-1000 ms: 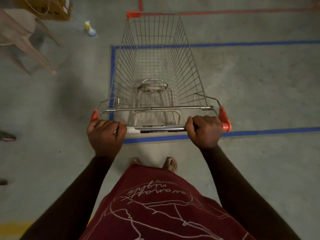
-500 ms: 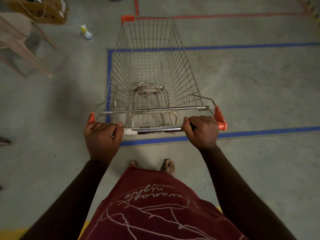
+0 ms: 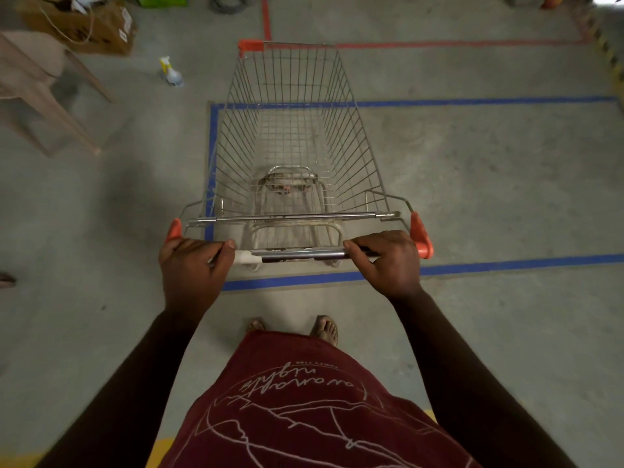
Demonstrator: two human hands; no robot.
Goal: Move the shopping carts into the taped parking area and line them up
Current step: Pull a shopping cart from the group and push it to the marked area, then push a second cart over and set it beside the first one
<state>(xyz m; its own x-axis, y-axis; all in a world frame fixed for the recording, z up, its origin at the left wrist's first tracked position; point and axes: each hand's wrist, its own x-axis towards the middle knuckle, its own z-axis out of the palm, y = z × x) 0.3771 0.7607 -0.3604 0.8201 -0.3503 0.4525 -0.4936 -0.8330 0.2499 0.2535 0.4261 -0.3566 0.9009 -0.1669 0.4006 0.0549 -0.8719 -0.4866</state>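
Left hand point(image 3: 194, 265), right hand point(image 3: 388, 261) both grip handle of empty wire shopping cart point(image 3: 293, 136); orange corner caps.

Blue-taped bay point(image 3: 472, 103): bare concrete floor point(image 3: 489, 184) open to the right of the shopping cart point(image 3: 293, 146), no obstruction visible there. Cart occupies the bay's left edge, its basket crossing the far tape line. Left of the bay, outside the tape: spray bottle point(image 3: 171, 71) on the floor near the far corner, plastic chair point(image 3: 40, 86) beyond it, cardboard box point(image 3: 84, 23) behind. Passage between chair and cart is unobstructed. Handle bar point(image 3: 297, 254) free between the two hands.
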